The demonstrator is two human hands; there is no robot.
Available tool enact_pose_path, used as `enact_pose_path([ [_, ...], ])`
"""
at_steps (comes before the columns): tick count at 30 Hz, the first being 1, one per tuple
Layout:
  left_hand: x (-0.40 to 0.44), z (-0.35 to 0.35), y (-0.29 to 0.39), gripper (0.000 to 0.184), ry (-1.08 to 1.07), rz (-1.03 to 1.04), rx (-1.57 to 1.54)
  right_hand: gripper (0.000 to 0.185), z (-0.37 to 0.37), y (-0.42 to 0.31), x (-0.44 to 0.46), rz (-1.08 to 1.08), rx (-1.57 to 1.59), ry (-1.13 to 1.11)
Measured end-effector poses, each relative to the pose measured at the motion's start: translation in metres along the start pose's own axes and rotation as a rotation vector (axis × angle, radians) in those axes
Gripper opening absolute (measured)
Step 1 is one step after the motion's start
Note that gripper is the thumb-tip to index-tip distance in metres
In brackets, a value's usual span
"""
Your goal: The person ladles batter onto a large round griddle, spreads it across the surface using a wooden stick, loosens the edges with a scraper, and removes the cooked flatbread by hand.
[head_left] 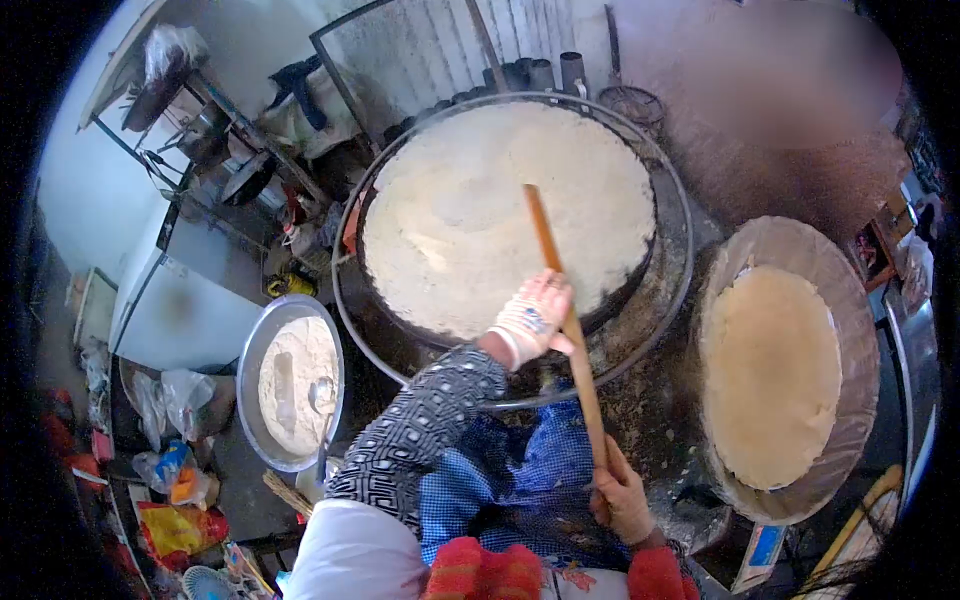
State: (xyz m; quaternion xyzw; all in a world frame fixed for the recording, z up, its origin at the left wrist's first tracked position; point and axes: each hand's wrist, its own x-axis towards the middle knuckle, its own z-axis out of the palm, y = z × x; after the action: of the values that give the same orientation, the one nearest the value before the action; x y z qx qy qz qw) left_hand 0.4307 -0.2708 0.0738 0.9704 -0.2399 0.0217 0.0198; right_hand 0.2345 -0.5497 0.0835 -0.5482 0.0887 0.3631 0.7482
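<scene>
A wooden stick (582,380) is held in both hands, its long axis run from near the person's lap outward over a wide round griddle (612,312), with the far end leaned somewhat to the left. By this line the whole relation is set: the griddle is placed straight ahead of both hands, and the pale layer (490,200) spread across it is reached by the stick's far end. Whether the layer is touched by that end, or the end is held just above it, cannot be told from this angle.

The left hand (530,318), covered by a pale glove, is the nearer of the two to the griddle and is seen over its near edge. Its fingers (549,287) are wrapped round the middle part of the stick, with no gap seen between them and the wood. The right hand (628,508) is kept lower and closer to the body; its fingers (606,488) are curled round the near end of the stick, the grip being partly hidden by the hand itself.

The griddle is encircled by a metal ring (691,245). To the left, near the patterned sleeve (430,410), a metal bowl (249,415) is seen with a pale mass (283,405) and a ladle (322,395) in it. To the right, well apart from both hands, a flat round sheet (772,380) is laid in a lined basket (858,410).
</scene>
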Motion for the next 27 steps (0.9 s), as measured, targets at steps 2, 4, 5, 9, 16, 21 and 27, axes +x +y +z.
enact_pose_path([
  [2, -0.037, -0.006, -0.038, 0.112, -0.008, -0.131, -0.038, 0.064, 0.013, 0.015, 0.034, -0.051, -0.072, -0.102],
  [4, -0.075, -0.015, -0.067, 0.111, 0.012, -0.264, -0.052, 0.063, 0.030, 0.033, 0.067, -0.113, -0.156, -0.172],
  [5, -0.097, -0.009, -0.089, 0.111, 0.055, -0.261, -0.004, 0.063, 0.043, 0.030, 0.081, -0.124, -0.190, -0.218],
  [9, -0.182, -0.046, -0.123, 0.099, 0.007, -0.477, 0.043, 0.064, 0.096, 0.008, 0.113, 0.038, -0.480, -0.352],
  [16, -0.215, -0.049, -0.057, 0.111, 0.214, -0.341, 0.112, 0.064, 0.057, 0.042, 0.045, -0.275, -0.794, -0.271],
  [21, -0.015, -0.061, 0.037, 0.104, 0.279, 0.252, -0.208, 0.060, -0.026, 0.096, -0.032, 0.061, -0.046, 0.239],
  [27, 0.080, -0.022, 0.052, 0.107, -0.180, 0.261, -0.007, 0.071, 0.022, 0.018, -0.031, -0.003, 0.146, 0.301],
])
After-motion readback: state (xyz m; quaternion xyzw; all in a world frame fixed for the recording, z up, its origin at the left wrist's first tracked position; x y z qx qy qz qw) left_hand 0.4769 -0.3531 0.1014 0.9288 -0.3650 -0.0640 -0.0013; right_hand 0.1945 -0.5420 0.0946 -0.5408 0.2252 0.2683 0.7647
